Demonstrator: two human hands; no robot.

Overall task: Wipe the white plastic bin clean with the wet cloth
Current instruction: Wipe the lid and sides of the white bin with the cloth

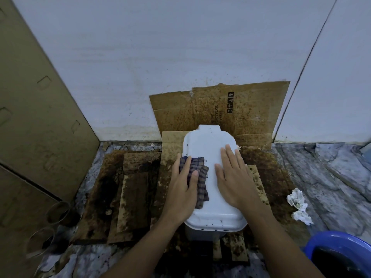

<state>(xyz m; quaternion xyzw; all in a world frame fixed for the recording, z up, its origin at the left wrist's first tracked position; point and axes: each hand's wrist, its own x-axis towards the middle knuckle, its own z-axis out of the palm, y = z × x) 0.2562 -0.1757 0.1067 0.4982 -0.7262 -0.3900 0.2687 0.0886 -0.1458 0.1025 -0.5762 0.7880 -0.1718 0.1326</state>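
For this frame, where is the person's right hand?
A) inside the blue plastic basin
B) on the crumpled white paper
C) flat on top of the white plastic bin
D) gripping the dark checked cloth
C: the right hand lies with straight fingers on top of the white plastic bin, while the left hand holds the dark checked cloth against it.

One white bin [208, 145], one cloth [200, 177], two hands [183, 193] [233, 183], two glasses [59, 211] [41, 240], two paper wads [297, 198] [302, 216], one blue basin [331, 237]
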